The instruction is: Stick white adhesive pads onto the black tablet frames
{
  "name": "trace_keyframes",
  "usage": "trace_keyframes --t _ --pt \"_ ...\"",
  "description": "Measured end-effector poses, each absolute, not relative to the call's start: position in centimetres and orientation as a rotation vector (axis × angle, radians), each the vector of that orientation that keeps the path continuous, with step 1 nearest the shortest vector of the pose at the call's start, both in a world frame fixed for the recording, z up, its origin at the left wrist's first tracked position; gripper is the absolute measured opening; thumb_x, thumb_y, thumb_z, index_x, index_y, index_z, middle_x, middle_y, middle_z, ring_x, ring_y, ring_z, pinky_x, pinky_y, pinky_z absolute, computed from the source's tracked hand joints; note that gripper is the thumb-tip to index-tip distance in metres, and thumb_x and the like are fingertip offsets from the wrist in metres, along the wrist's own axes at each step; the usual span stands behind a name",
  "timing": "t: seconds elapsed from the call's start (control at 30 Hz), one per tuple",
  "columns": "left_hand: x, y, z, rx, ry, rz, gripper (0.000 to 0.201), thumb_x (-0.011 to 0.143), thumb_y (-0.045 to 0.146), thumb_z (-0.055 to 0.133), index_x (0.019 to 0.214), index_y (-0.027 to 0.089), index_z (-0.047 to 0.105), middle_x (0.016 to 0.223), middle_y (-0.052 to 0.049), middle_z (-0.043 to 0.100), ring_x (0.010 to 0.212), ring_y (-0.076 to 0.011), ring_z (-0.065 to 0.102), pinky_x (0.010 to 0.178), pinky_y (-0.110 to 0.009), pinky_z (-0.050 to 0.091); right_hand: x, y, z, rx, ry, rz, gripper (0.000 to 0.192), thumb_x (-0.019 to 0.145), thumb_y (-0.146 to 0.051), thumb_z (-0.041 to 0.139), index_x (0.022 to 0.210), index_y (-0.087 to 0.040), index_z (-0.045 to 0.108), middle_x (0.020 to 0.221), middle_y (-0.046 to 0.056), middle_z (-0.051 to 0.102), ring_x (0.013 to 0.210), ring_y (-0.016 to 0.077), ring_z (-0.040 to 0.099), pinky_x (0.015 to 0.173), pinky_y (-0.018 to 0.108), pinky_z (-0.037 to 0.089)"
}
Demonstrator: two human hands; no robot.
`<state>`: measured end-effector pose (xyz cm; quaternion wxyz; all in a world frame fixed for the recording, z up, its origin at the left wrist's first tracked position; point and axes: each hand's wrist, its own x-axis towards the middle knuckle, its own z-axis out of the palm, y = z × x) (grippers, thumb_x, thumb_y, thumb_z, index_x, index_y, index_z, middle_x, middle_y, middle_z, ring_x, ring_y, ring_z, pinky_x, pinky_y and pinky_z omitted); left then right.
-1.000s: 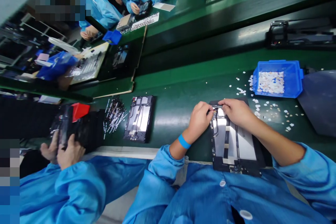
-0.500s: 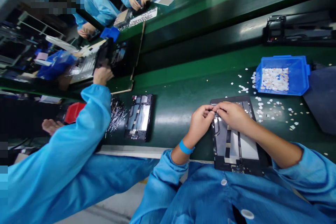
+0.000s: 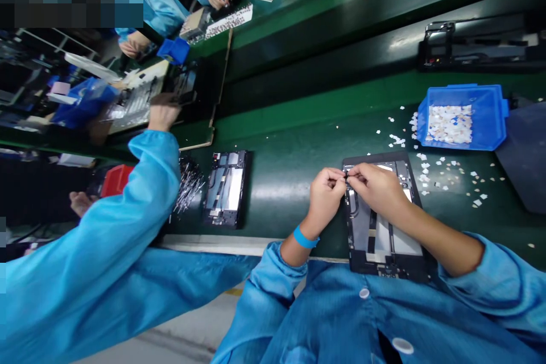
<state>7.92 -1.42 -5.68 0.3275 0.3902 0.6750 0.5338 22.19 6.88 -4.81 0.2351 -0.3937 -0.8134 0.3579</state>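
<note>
Over the far left corner of the open tablet chassis point(image 3: 384, 227) both my hands meet. My left hand point(image 3: 325, 196) comes in from the side, its fingers point(image 3: 336, 177) curled and pressed together at the tips, pinching something too small to make out. My right hand point(image 3: 375, 186) lies across the top of the chassis, its fingers point(image 3: 353, 173) closed tip to tip against those of the left, so the two pinches touch just above the chassis edge. What sits between them I cannot tell. A blue wristband point(image 3: 305, 237) circles my left wrist.

The chassis lies flat on the green desk point(image 3: 290, 165), its near end touching my blue smock, with grey panels and dark strips showing inside the frame.

To the right and farther off stands a blue tray point(image 3: 490, 119) filled with small white pieces, and more white scraps point(image 3: 447, 173) are scattered on the desk between the tray and the chassis.

To the left, well apart from my hands, a second open chassis point(image 3: 226, 189) lies on the desk, with a heap of thin metal parts point(image 3: 187, 182) just beside it. A co-worker's blue sleeve point(image 3: 140, 193) reaches across that side toward a dark board farther back, and a red bin point(image 3: 116, 179) shows behind the sleeve.
</note>
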Motion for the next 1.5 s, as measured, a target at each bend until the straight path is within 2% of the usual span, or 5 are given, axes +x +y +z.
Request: trace_keyframes --t 0.37,0.57,0.8,1.17,1.5 --pt "8.3 -1.6 -5.5 1.083 1.774 1.391 0.008 0.086 0.014 0.06 0.082 0.021 0.06 0.1 -0.006 0.074 0.094 -0.018 0.071 0.084 -0.033 0.056 23.7 9.0 -3.0 -1.281 -2.215 0.966 0.012 0.086 -0.023 0.06 0.083 -0.023 0.072 0.081 0.003 0.076 0.074 0.0192 0.068 0.069 0.03 0.043" --pt "7.4 -1.1 -6.0 0.756 1.678 1.328 0.005 0.086 0.015 0.058 0.084 0.02 0.058 0.084 -0.002 0.072 0.077 -0.0131 0.067 0.072 -0.025 0.052 30.9 15.8 -1.0 -1.831 -2.157 0.24 0.02 0.095 -0.03 0.061 0.093 -0.016 0.075 0.092 0.018 0.076 0.085 0.0262 0.066 0.071 0.039 0.038" --pt "7.6 -1.3 -5.8 0.714 1.678 1.326 0.004 0.086 0.016 0.06 0.085 0.02 0.059 0.078 0.0 0.071 0.074 -0.0127 0.067 0.073 -0.025 0.052 24.2 7.3 -3.4 -1.07 -2.482 0.748 0.021 0.098 -0.027 0.057 0.087 -0.021 0.074 0.091 0.008 0.076 0.087 0.0236 0.068 0.079 0.034 0.046" --pt "8.6 -1.9 -5.5 0.837 1.774 1.365 0.005 0.088 0.022 0.067 0.085 0.019 0.064 0.085 -0.002 0.074 0.078 -0.0139 0.068 0.074 -0.027 0.053 21.5 6.9 -4.0 -1.224 -2.413 0.688 0.019 0.087 -0.018 0.054 0.077 -0.021 0.07 0.083 0.009 0.075 0.078 0.0224 0.067 0.069 0.032 0.042" --pt "7.8 -1.9 -5.3 0.846 1.686 1.321 0.014 0.092 0.029 0.066 0.094 0.017 0.071 0.087 -0.004 0.076 0.078 -0.014 0.069 0.072 -0.025 0.054 30.8 16.6 0.3 -1.807 -2.168 0.461 0.022 0.09 -0.028 0.056 0.085 -0.018 0.074 0.084 0.014 0.075 0.079 0.0271 0.065 0.073 0.038 0.041"
